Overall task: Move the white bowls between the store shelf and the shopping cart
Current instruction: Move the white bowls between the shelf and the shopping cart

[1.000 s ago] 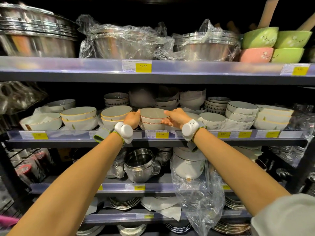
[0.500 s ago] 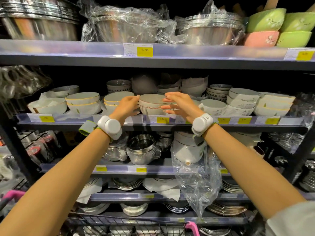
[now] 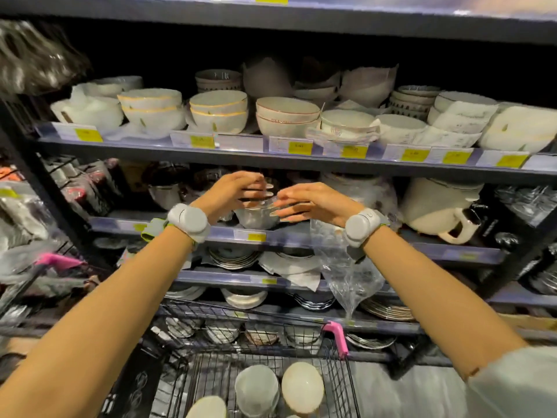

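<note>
White bowls point(image 3: 287, 116) sit stacked along the store shelf point(image 3: 301, 156), the red-rimmed pair in the middle resting just behind a yellow price tag point(image 3: 300, 148). Both hands are below that shelf, out in front of the next level down, well apart from the stack above them. The left hand point(image 3: 233, 191) has its fingers relaxed and lightly spread, pointing to the right; the right hand point(image 3: 307, 202) mirrors it, fingers extended toward the left. Neither hand grips anything. Their fingertips come near each other in front of a small metal pot point(image 3: 256, 217) standing on the lower shelf, though motion blur makes it hard to say whether any finger touches it. Each wrist carries a grey band point(image 3: 190, 221).

More white bowls point(image 3: 303, 387) lie in the shopping cart point(image 3: 336, 334) at the bottom of the view, close to the person and far beneath both hands; three show clearly, tipped on their sides against the black wire basket. A clear plastic bag point(image 3: 349, 282) hangs from the lower shelf just under the right wrist, and a white teapot point(image 3: 437, 206) stands to the right of it.
</note>
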